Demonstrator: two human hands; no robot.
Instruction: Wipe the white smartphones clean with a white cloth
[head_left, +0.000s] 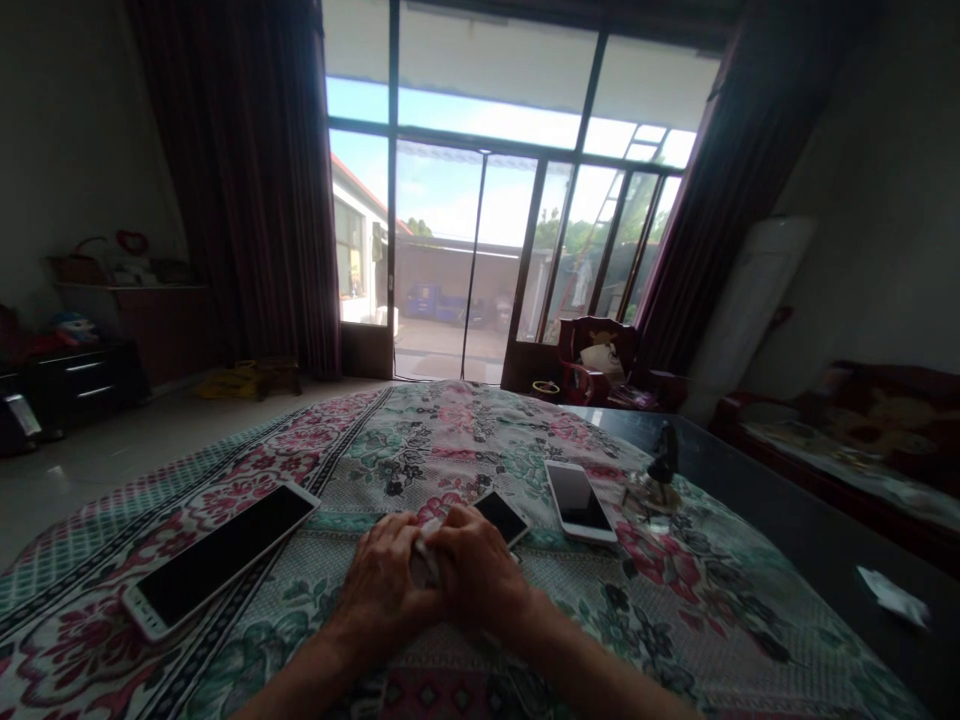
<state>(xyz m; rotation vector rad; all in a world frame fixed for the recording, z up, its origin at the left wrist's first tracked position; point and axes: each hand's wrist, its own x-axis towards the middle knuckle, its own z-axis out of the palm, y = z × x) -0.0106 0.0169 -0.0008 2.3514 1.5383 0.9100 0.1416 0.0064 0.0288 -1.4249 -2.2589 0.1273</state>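
Observation:
My left hand (384,575) and my right hand (484,570) meet low in the middle, fingers curled around a crumpled white cloth or tissue (426,562). Most of that white thing is hidden by the fingers. Just beyond my right hand lies a smartphone (504,516) with a dark screen, partly covered by the hand. To the right rests a white smartphone (580,500), screen up. On the left is a larger-looking white smartphone (225,558) with a black screen, lying slanted and apart from my left hand.
A floral tablecloth (420,440) covers the table. A clear bottle with a black top (661,475) stands at the right. Beyond the cloth is a dark surface (750,500) with a white scrap (892,595). A wooden chair (596,360) stands near the glass doors.

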